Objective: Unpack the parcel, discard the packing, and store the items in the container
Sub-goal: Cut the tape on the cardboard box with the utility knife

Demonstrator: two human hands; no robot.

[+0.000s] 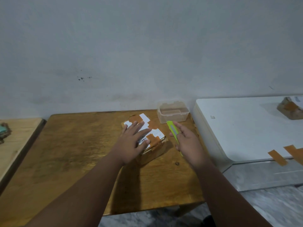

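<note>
Parcel lies mid-table, long axis far-left to near-right, pinned under the flat, spread left hand. Right hand, just right of it, grips a green cutter; blade possibly retracted.

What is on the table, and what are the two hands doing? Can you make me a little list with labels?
table: brown wood
parcel: small box with white label and brown tape, lying on the table, looks taped shut
left hand: flat on top of the parcel
right hand: holds the green cutter just right of the parcel
container: clear plastic, no lid on, at the table's far edge
cutter blade: cannot tell if out
</note>
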